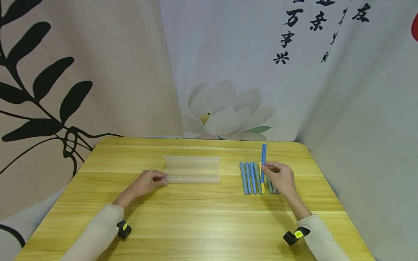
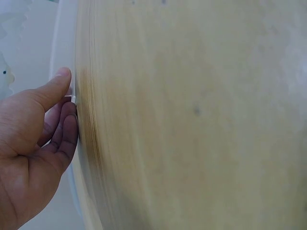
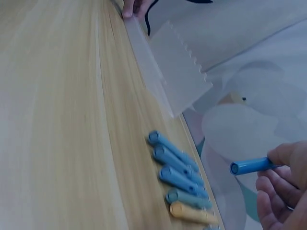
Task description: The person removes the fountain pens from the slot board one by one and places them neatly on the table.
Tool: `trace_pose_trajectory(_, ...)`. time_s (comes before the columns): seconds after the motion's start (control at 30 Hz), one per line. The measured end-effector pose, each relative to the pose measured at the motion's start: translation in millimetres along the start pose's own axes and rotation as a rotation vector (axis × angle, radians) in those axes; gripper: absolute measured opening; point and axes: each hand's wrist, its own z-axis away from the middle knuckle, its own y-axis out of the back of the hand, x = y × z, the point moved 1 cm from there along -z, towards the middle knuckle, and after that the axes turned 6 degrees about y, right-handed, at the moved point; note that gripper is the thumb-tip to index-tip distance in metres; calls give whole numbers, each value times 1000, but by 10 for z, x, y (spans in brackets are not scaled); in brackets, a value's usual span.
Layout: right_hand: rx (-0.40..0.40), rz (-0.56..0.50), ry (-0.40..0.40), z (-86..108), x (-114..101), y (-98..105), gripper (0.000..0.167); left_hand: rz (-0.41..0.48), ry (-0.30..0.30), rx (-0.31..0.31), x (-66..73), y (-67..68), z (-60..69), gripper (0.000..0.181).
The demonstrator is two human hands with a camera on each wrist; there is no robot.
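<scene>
A blue marker (image 1: 263, 156) is pinched between the thumb and fingers of my right hand (image 1: 281, 178), raised above a row of markers. In the right wrist view, the end of the held marker (image 3: 249, 166) points left, apart from the others. The row holds several blue markers (image 1: 248, 177), a green one (image 1: 257, 177) and a yellow one (image 1: 263, 188); more lie partly hidden under my hand. At the left, my left hand (image 1: 151, 180) grips the front left corner of a translucent plastic marker case (image 1: 192, 166), which lies unfolded with a scalloped edge.
Everything lies on a wooden table (image 1: 196, 224). A pale curtain (image 1: 228, 54) with leaf, flower and character prints hangs right behind the table's far edge. Another curtain side runs along the right.
</scene>
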Motion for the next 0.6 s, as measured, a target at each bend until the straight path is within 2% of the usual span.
trace_pose_trajectory(0.27,38,56,-77,23,218,192,43,-6,-5,4,16,12,0,33)
trace_pose_trajectory(0.6,48,115,-152,38,426,324,41,-1,-4,-2,13,12,13,33)
